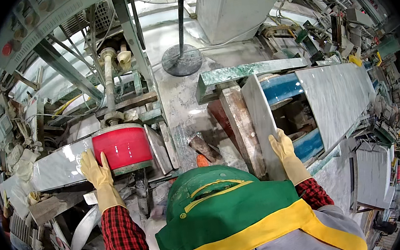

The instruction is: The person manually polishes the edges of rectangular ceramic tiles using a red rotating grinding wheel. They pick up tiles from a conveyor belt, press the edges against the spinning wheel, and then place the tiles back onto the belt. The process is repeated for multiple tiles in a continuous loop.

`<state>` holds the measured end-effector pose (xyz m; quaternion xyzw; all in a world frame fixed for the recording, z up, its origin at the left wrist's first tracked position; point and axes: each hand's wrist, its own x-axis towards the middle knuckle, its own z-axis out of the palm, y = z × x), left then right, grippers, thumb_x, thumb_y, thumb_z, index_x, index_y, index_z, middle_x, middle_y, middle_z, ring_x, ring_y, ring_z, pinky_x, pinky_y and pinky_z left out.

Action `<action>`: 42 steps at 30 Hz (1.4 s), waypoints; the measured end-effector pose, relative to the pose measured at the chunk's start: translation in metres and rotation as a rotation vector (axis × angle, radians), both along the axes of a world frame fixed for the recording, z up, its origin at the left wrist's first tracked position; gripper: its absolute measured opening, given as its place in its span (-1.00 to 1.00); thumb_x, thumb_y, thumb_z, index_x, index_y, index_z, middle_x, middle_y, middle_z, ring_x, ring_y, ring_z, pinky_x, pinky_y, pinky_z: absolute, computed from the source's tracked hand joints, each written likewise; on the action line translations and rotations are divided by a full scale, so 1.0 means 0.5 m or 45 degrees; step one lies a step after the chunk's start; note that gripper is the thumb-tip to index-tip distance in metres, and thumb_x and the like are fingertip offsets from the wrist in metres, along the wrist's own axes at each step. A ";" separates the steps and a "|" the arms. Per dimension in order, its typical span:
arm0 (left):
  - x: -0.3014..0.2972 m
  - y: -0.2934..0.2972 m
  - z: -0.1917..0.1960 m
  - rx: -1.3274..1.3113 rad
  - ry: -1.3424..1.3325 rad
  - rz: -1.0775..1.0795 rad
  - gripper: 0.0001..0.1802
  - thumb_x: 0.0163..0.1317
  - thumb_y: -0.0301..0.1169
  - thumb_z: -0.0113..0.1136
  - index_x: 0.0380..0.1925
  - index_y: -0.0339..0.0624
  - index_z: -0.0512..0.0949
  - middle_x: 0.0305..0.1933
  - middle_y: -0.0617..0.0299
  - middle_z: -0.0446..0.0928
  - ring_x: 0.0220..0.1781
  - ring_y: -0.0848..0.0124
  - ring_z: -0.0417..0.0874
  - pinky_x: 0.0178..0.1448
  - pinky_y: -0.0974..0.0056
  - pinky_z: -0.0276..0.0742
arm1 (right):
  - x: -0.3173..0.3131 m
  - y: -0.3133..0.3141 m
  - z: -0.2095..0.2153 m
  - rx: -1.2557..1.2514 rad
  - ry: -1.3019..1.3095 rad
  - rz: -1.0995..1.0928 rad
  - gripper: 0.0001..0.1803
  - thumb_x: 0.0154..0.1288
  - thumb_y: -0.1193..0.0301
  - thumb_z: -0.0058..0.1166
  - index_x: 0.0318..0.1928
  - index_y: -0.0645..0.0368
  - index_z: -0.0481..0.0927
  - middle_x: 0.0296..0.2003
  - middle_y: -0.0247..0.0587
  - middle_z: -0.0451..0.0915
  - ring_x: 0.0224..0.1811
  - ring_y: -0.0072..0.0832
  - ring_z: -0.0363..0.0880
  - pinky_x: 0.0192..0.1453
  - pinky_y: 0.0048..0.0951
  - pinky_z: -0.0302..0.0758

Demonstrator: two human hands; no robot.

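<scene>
My left hand [98,172], in a yellow rubber glove, lies with outstretched fingers where a wet, grey-veined stone slab [60,165] meets a glossy red roller [122,148]. It touches that edge and holds nothing. On the right, my right hand [284,151], gloved alike, has its fingers apart against the near end of an upright pale stone panel [261,118]. It does not look closed around the panel. Beside that panel, blue rollers [281,88] show in a gap before another veined slab [336,103]. My green apron [228,210] with yellow trim fills the lower middle.
A post on a round black base [182,60] stands on the wet floor ahead. Left of it rises a machine frame with a vertical shaft [109,83] above the red roller. A green-edged stone beam [253,70] and wooden block [238,121] lie near the right-hand panel.
</scene>
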<state>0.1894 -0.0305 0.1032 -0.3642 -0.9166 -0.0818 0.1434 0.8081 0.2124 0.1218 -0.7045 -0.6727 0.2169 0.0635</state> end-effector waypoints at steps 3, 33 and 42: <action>0.006 0.005 0.014 -0.006 -0.030 -0.004 -0.37 0.41 -0.03 0.14 0.36 -0.12 0.41 0.45 -0.13 0.35 0.46 -0.16 0.30 0.53 -0.13 0.14 | -0.017 -0.008 0.022 -0.014 -0.027 -0.012 -0.51 0.36 0.10 0.11 0.22 0.00 0.48 -0.11 0.17 0.70 -0.01 0.11 0.67 0.10 -0.01 0.57; 0.001 0.001 -0.003 -0.103 0.025 0.030 -0.35 0.43 0.00 0.11 0.39 -0.09 0.37 0.47 -0.15 0.32 0.48 -0.19 0.27 0.52 -0.15 0.16 | -0.094 -0.042 0.065 -0.081 -0.060 0.187 -0.49 0.31 0.08 0.17 0.24 -0.12 0.50 -0.14 0.13 0.71 -0.05 0.10 0.68 0.06 -0.01 0.58; 0.009 0.004 0.001 -0.021 0.047 -0.011 -0.39 0.40 -0.06 0.17 0.34 -0.12 0.41 0.45 -0.13 0.34 0.43 -0.16 0.31 0.47 -0.13 0.22 | -0.091 -0.040 0.055 -0.128 -0.024 0.167 -0.43 0.30 0.07 0.18 0.28 -0.08 0.48 -0.04 0.13 0.69 0.05 0.07 0.65 0.15 -0.04 0.56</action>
